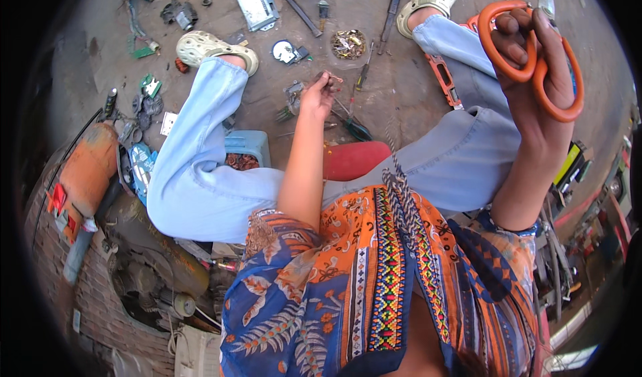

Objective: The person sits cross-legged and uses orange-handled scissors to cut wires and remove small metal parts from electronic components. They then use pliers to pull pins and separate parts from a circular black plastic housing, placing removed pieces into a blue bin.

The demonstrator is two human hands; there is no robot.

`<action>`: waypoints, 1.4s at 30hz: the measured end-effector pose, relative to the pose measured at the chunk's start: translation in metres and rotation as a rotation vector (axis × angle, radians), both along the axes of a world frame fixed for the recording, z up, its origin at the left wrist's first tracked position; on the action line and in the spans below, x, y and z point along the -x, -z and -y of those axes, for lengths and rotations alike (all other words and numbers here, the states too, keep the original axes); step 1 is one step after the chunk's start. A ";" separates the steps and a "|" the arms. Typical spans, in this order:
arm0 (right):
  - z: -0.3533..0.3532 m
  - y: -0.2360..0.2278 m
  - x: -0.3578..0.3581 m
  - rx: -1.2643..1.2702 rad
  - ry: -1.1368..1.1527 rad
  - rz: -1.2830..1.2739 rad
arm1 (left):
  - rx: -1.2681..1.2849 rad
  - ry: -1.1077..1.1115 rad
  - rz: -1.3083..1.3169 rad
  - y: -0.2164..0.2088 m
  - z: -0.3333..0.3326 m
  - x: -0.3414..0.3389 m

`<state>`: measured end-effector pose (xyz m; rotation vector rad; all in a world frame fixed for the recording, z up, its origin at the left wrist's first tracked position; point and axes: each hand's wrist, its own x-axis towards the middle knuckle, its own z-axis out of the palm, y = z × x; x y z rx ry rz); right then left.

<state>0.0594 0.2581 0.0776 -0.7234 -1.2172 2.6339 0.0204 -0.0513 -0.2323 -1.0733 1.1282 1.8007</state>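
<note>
My left hand (315,97) is over the floor between my legs, its fingertips pinched on a small copper-coloured wire piece (336,79). Raised at the upper right, my right hand (550,93) has its fingers through the orange loop handles of a pair of scissors (570,107); a short metal blade shows beyond the hand. Below my left hand lie a green-and-black screwdriver (358,130) and other thin tools. A metal part (293,95) sits just left of that hand. Farther out is a shallow round dish (349,57) of small brass-coloured pieces.
A silver electronic module (258,8), a white round part (285,51) and metal bars (294,6) lie ahead. By my left leg stands a blue tub (257,138) with copper-coloured scrap. An orange tool (444,81) rests against my right leg. Scrap and an orange cylinder (88,166) crowd the left.
</note>
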 end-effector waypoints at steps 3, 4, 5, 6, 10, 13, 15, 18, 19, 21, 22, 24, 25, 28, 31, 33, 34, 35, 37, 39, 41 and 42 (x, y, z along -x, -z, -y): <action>0.001 0.004 0.006 0.057 0.019 -0.024 | -0.356 -0.028 -0.171 -0.052 -0.013 0.006; 0.000 0.006 0.009 0.057 0.016 -0.027 | -0.423 -0.067 -0.208 -0.073 -0.019 0.007; -0.001 0.009 0.014 0.057 0.013 -0.042 | -0.446 -0.064 -0.232 -0.095 -0.024 0.012; 0.000 0.010 0.019 0.056 0.006 -0.057 | -0.469 -0.064 -0.256 -0.118 -0.027 0.015; 0.002 0.014 0.040 0.095 -0.048 -0.104 | -0.484 -0.036 -0.451 -0.178 0.002 0.011; -0.001 0.027 0.052 0.157 -0.090 -0.113 | -0.410 -0.084 -0.688 -0.267 0.056 0.001; 0.008 0.025 0.056 0.156 0.037 -0.062 | -0.408 -0.036 -0.962 -0.314 0.116 0.004; -0.014 0.006 0.085 0.070 -0.095 -0.053 | -0.149 -0.325 -1.211 -0.353 0.200 0.001; -0.018 0.006 0.094 0.035 -0.129 -0.035 | 0.009 -0.427 -1.237 -0.351 0.227 -0.010; -0.024 0.003 0.107 -0.051 -0.154 0.003 | 0.215 -0.536 -1.113 -0.319 0.272 -0.023; -0.021 0.009 0.114 -0.040 -0.186 0.016 | 0.265 -0.615 -1.012 -0.300 0.283 -0.030; -0.020 0.023 0.130 -0.048 -0.187 0.053 | 0.294 -0.745 -0.832 -0.246 0.293 -0.048; -0.027 0.034 0.137 -0.043 -0.190 0.067 | 0.275 -0.780 -0.757 -0.219 0.297 -0.054; -0.043 0.067 0.142 -0.049 -0.154 0.113 | 0.256 -0.729 -0.570 -0.132 0.295 -0.061; -0.051 0.081 0.136 0.066 -0.157 0.140 | 0.592 -0.401 -0.356 -0.058 0.293 -0.065; -0.064 0.094 0.132 0.058 -0.122 0.156 | 0.876 -0.194 -0.408 0.003 0.300 -0.076; -0.069 0.103 0.132 0.044 -0.105 0.159 | 1.018 -0.056 -0.404 0.005 0.301 -0.081; -0.077 0.110 0.130 0.030 -0.086 0.162 | 1.156 0.088 -0.400 0.009 0.300 -0.085; -0.075 0.113 0.126 0.014 -0.093 0.174 | 1.368 0.238 -0.471 0.013 0.293 -0.092; -0.082 0.116 0.122 0.008 -0.133 0.197 | 1.443 0.302 -0.558 0.026 0.283 -0.101; -0.083 0.117 0.116 -0.033 -0.067 0.207 | 1.487 0.364 -0.544 0.031 0.274 -0.107; -0.087 0.118 0.111 -0.047 -0.060 0.217 | 1.417 0.369 -0.546 0.029 0.278 -0.106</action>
